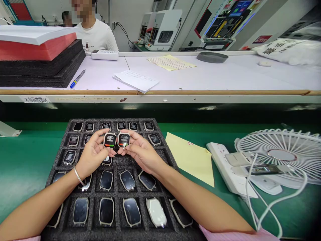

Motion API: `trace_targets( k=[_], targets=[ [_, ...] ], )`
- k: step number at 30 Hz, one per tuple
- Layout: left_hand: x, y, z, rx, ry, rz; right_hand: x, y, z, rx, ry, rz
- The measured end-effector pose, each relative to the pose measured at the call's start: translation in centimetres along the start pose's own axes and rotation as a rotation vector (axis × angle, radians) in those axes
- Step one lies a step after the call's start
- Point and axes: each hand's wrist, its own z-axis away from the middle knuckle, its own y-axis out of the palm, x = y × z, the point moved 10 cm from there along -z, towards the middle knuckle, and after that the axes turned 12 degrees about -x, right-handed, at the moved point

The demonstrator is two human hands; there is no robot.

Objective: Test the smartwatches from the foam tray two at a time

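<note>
My left hand [96,150] grips a smartwatch case [109,140] by its edges, its screen lit with text and a red and green strip. Beside it, my right hand [140,149] holds a second, similar smartwatch case [123,139], also lit. Both watches are side by side above a black foam tray [116,174]. Rows of strapless watches lie in the tray's compartments; those at the back show text, while the front ones, such as this dark watch [106,211], have blank screens. One watch [156,212] in the front row shows a pale face. My forearms cover some compartments.
To the right are a yellow sheet [193,157], a white power strip [230,170] with cables and a white fan [281,154]. A raised shelf [175,80] holds papers, a pen [77,79] and stacked foam [37,67]. A person [96,35] is behind it.
</note>
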Motion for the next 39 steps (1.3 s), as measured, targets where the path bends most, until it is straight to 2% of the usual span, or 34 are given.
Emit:
trace_targets(
  k=[15,39],
  targets=[
    [-0.03,-0.5,-0.26,-0.057,0.005,0.028,0.42,0.27,0.2,0.005,-0.017,0.024],
    [-0.15,-0.12,-0.09,-0.037,0.02,-0.012,0.44,0.57,0.41,0.039,-0.018,0.025]
  ],
)
